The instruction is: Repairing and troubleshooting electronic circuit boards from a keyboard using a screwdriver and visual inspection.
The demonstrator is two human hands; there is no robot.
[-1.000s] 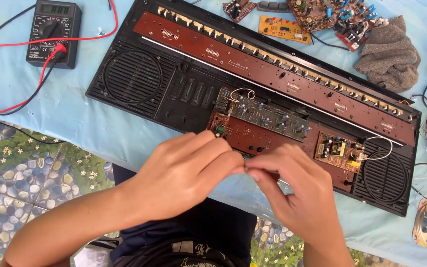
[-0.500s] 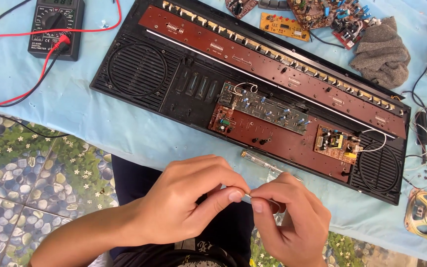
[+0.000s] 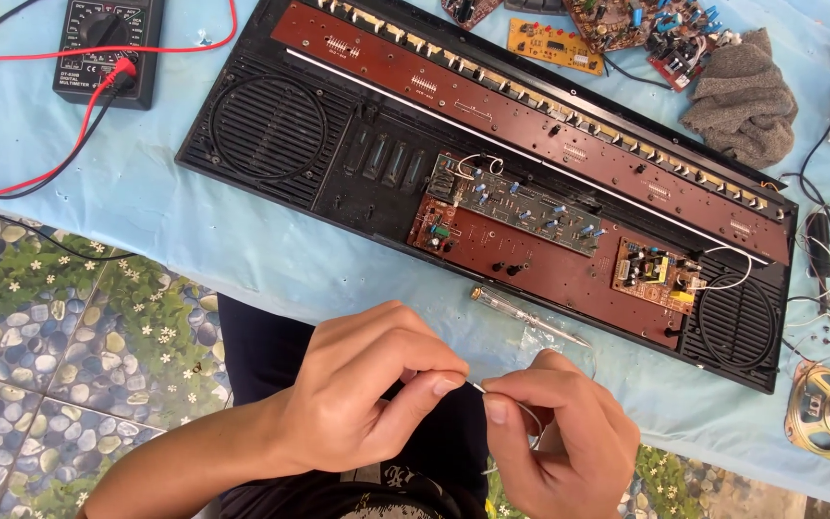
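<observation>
Between our fingertips: thin white wire (image 3: 477,387), pinched tight by left hand (image 3: 367,394) and right hand (image 3: 559,437), over our lap
What moved: hands pulled back off the open keyboard chassis (image 3: 492,183), so we're working the wire now
Nearby: clear-handled screwdriver (image 3: 525,317) on blue cloth (image 3: 242,250), multimeter (image 3: 108,48) far left

left hand (image 3: 362,389) and right hand (image 3: 559,437) pinch thin white wire (image 3: 501,396); opened keyboard (image 3: 492,163) beyond.
</observation>
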